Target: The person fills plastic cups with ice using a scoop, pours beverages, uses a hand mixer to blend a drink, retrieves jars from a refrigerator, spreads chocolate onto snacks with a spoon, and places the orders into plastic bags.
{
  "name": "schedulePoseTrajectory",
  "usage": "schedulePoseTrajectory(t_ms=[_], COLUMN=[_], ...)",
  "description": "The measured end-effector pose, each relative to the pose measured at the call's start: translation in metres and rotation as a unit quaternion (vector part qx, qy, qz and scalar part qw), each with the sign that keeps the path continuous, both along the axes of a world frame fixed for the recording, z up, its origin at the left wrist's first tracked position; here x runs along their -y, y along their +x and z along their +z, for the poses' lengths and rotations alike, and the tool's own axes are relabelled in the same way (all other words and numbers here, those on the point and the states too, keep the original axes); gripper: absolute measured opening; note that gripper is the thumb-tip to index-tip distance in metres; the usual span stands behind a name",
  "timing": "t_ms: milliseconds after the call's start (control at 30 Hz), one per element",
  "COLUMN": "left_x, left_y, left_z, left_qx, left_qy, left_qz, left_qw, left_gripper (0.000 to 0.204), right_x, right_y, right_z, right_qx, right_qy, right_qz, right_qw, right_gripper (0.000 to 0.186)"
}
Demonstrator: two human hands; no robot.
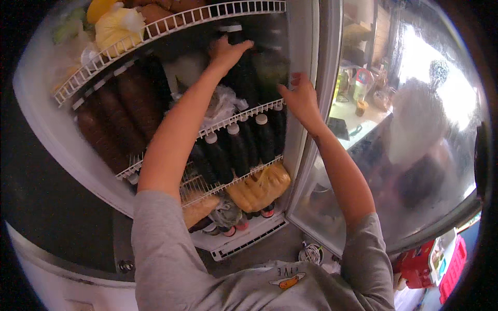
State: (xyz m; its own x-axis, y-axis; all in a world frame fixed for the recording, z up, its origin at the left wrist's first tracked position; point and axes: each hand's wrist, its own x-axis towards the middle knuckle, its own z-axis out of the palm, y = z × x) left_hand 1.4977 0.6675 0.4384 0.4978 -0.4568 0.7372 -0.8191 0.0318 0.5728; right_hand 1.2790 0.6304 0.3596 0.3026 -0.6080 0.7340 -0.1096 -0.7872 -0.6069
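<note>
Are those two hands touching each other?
Apart: the head view shows a clear gap between the left hand, up by a dark bottle, and the right hand, lower.

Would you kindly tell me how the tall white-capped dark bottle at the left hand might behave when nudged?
The white-capped dark bottle may tip if the left hand pushes near its top, being tall and narrow. It could be slippery, since the misted glass door hints at condensation.

Yellow bag (pixel 117 31) on top rack (pixel 223 10)
</note>
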Motion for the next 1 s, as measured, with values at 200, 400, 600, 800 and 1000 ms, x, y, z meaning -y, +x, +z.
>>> schedulePoseTrajectory(t_ms=[200, 400, 600, 800, 1000], left_x=[-0.010, -0.037, -0.056, -0.054, -0.047], left_y=[-0.021, -0.014, 0.003, -0.006, -0.018], left_z=[0.007, 0.019, 0.028, 0.028, 0.012], left_qx=[-0.004, -0.040, -0.043, -0.014, -0.010], left_qy=[-0.016, 0.084, 0.156, 0.159, 0.050], left_qz=[-0.078, -0.108, -0.087, -0.083, -0.114], left_qw=[0.997, 0.990, 0.983, 0.984, 0.992], left_gripper=[0.043, 0.049, 0.055, 0.057, 0.054], right_x=[0.022, 0.020, -0.007, 0.002, -0.002], right_y=[0.011, 0.049, 0.076, 0.083, 0.087], right_z=[-0.010, -0.020, -0.013, -0.020, -0.017], right_qx=[0.007, 0.044, 0.003, 0.021, 0.021], right_qy=[0.009, 0.059, 0.115, 0.101, 0.078], right_qz=[0.007, -0.027, -0.192, -0.171, -0.168], right_qw=[1.000, 0.997, 0.975, 0.980, 0.982], right_gripper=[0.081, 0.096, 0.110, 0.111, 0.105])
